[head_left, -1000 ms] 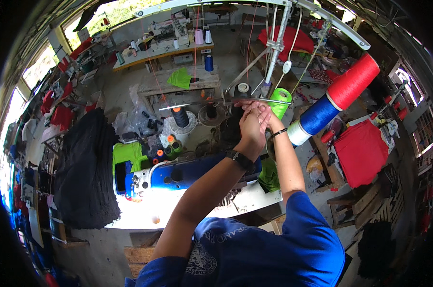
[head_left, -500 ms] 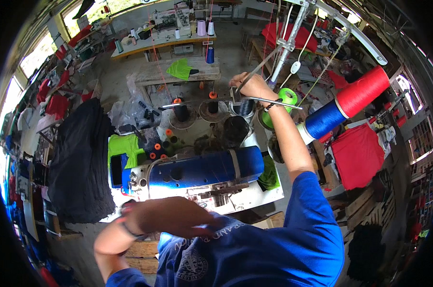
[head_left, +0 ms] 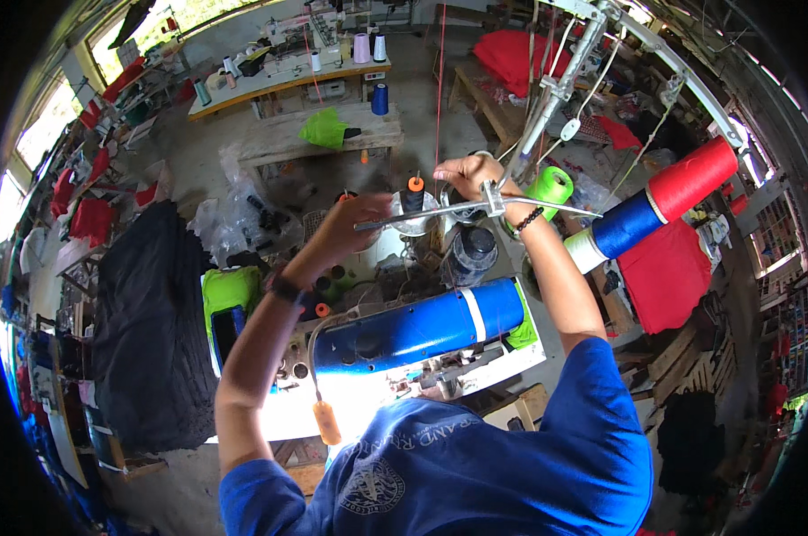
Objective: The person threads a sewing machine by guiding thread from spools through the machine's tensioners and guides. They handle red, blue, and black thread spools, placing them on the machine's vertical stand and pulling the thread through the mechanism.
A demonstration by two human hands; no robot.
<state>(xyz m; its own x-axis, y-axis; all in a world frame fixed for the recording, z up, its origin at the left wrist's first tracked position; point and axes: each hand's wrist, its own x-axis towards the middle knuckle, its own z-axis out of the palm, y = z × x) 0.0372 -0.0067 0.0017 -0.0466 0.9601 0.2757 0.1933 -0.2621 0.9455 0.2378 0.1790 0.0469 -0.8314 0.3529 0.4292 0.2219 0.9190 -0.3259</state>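
My right hand (head_left: 471, 174) is up beside the thread stand's metal rod (head_left: 431, 214), with thumb and fingertips closed on a red thread (head_left: 440, 98) that runs down from above. My left hand (head_left: 350, 221) reaches over the rod's left end, fingers stretched to the right, with nothing visible in it. Between the hands a dark thread cone with an orange top (head_left: 414, 192) stands on a round holder. Nearer to me lies the blue sewing machine head (head_left: 413, 330), with an orange handle-like piece (head_left: 326, 422) hanging at its left end. Large red (head_left: 690, 174) and blue thread cones (head_left: 624, 221) lean at right.
A pile of black cloth (head_left: 149, 330) is on the left, next to a bright green cloth (head_left: 230, 290) and a phone-like dark slab (head_left: 229, 329). A green cone (head_left: 551, 185) stands beside my right wrist. Behind are a wooden bench (head_left: 270, 147) and another machine table (head_left: 243, 96).
My left hand has gone from in front of my chest, low by the machine, up and forward to the rod. My right hand stays near the rod, its fingers now at the red thread.
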